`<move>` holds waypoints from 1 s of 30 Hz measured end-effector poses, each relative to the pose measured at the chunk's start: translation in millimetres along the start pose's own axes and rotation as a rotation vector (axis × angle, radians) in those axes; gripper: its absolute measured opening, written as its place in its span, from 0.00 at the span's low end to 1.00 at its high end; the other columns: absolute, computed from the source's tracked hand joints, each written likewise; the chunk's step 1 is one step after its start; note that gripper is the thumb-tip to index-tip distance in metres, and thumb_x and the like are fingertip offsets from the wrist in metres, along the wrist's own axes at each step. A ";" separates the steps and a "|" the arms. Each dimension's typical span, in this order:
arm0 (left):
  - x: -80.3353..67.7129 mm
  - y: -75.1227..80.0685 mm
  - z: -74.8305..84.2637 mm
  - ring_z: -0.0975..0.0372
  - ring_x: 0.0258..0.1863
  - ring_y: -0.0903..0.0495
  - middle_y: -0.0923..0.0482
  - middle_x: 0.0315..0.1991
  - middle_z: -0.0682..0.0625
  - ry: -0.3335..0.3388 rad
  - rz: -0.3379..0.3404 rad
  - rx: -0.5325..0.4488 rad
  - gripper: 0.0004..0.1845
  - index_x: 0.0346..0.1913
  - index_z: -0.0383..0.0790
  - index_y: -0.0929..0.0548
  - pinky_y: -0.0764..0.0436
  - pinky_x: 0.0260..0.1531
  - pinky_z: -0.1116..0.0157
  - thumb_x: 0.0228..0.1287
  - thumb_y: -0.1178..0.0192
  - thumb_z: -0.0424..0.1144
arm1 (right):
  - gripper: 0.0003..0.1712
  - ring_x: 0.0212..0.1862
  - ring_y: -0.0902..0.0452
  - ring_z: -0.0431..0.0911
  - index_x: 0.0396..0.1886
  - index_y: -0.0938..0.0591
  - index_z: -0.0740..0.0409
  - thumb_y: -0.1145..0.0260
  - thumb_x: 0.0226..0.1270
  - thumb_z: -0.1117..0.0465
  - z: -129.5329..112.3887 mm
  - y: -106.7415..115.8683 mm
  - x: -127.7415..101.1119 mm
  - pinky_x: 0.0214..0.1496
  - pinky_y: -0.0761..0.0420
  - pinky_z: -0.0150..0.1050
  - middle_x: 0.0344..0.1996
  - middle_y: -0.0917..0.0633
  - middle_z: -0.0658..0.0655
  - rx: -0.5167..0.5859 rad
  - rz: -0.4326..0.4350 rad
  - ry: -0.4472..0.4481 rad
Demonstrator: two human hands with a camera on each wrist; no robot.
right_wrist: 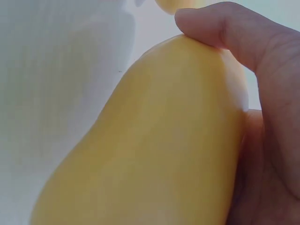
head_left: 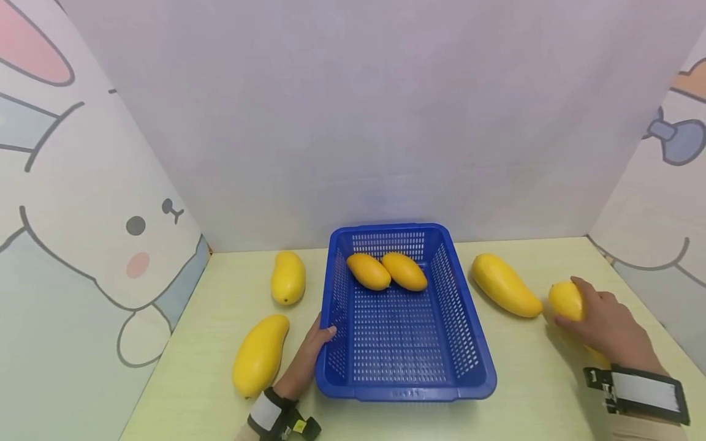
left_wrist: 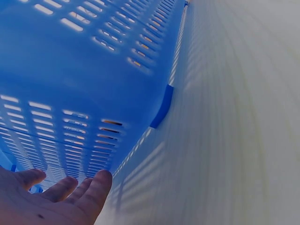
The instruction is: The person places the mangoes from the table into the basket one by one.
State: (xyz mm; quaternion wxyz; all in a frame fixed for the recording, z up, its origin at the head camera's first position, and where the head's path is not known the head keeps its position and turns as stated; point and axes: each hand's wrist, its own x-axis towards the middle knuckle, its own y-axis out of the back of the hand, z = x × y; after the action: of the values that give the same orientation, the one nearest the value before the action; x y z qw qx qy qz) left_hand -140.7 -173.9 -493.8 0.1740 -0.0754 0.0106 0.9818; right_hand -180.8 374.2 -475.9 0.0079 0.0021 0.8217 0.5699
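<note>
A blue slotted basket sits mid-table with two yellow-orange mangoes at its far end. My left hand rests against the basket's left wall, fingers straight along it and the thumb over the rim. At the right, my right hand grips a yellow mango, fingers curled over its top. Another large mango lies just left of that one.
Two more mangoes lie on the pale yellow table left of the basket. Cartoon-printed panels wall in the left and right sides, with a plain panel behind.
</note>
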 end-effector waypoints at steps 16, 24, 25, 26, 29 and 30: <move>3.4 -0.6 -3.0 0.45 0.75 0.45 0.55 0.81 0.42 -0.019 -0.013 0.005 0.38 0.83 0.51 0.63 0.46 0.70 0.38 0.78 0.62 0.53 | 0.61 0.38 0.27 0.73 0.79 0.48 0.65 0.29 0.61 0.38 -23.4 22.2 -10.4 0.23 0.27 0.55 0.51 0.33 0.85 -0.026 0.133 0.016; 2.2 1.6 -3.1 0.45 0.75 0.46 0.55 0.81 0.42 -0.008 -0.001 0.004 0.37 0.83 0.52 0.62 0.47 0.71 0.38 0.78 0.62 0.51 | 0.59 0.38 0.28 0.72 0.79 0.47 0.64 0.29 0.61 0.38 -33.4 24.7 -9.8 0.23 0.28 0.54 0.51 0.33 0.85 -0.019 0.164 0.046; 2.2 1.7 -3.5 0.45 0.75 0.46 0.55 0.81 0.42 -0.007 0.000 0.004 0.37 0.83 0.52 0.62 0.47 0.71 0.38 0.78 0.62 0.51 | 0.59 0.37 0.28 0.71 0.79 0.47 0.64 0.29 0.61 0.38 -34.4 24.9 -9.9 0.23 0.29 0.53 0.51 0.33 0.85 -0.019 0.168 0.046; 2.3 1.7 -3.8 0.45 0.74 0.45 0.55 0.81 0.42 -0.007 -0.001 0.003 0.37 0.83 0.52 0.63 0.47 0.71 0.38 0.78 0.62 0.51 | 0.59 0.37 0.28 0.71 0.79 0.47 0.64 0.29 0.61 0.38 -35.5 25.2 -10.0 0.23 0.29 0.52 0.51 0.33 0.84 -0.019 0.172 0.048; 1.6 1.7 -4.0 0.45 0.73 0.43 0.54 0.81 0.42 -0.010 -0.003 0.004 0.37 0.83 0.53 0.62 0.44 0.70 0.39 0.78 0.62 0.52 | 0.59 0.38 0.28 0.71 0.79 0.47 0.64 0.28 0.61 0.38 -39.5 26.8 -10.5 0.23 0.29 0.53 0.51 0.33 0.84 -0.019 0.184 0.060; 1.6 1.7 -3.9 0.44 0.73 0.43 0.54 0.81 0.42 -0.011 -0.003 0.005 0.37 0.83 0.53 0.62 0.44 0.70 0.39 0.78 0.62 0.52 | 0.59 0.38 0.28 0.71 0.79 0.46 0.64 0.28 0.61 0.38 -41.0 27.4 -10.6 0.23 0.28 0.53 0.51 0.33 0.84 -0.019 0.190 0.064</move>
State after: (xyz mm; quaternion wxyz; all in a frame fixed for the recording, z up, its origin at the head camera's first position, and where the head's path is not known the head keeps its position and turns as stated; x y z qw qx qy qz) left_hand -142.2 -175.1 -497.9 0.1758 -0.0694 0.0121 0.9819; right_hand -171.0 345.3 -435.8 -0.0723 0.0617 0.8122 0.5756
